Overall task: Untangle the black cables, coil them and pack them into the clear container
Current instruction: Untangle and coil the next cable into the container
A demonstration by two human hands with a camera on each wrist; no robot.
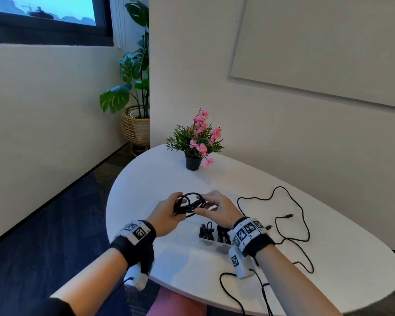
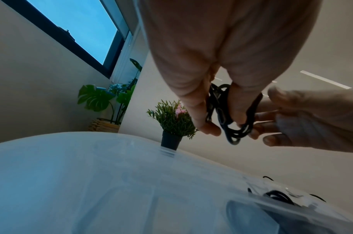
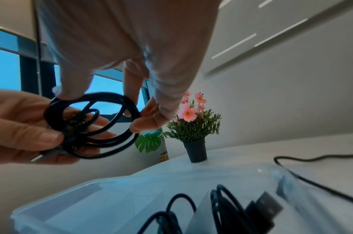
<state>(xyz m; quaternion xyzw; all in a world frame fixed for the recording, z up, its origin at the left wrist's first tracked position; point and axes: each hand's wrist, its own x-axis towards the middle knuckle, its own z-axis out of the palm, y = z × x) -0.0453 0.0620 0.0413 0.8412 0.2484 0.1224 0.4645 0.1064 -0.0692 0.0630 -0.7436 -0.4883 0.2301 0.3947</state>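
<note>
A coiled black cable (image 1: 190,204) hangs above the white table (image 1: 146,183), held between both hands. My left hand (image 1: 179,206) grips one side of the coil (image 3: 95,125), thumb pressed on the bunched loops and plug. My right hand (image 1: 202,204) pinches the opposite side between thumb (image 3: 145,125) and fingers. In the left wrist view the coil (image 2: 229,125) runs round my left fingers (image 2: 199,114). The clear container (image 1: 209,242) sits just below the hands, partly behind my right wrist, with coiled black cables (image 3: 221,205) and a USB plug (image 3: 265,204) inside.
A long loose black cable (image 1: 290,215) snakes over the table to the right of the container. A small black pot of pink flowers (image 1: 195,147) stands at the table's far side. A wall runs close behind the table. A large plant in a basket (image 1: 135,124) stands on the floor.
</note>
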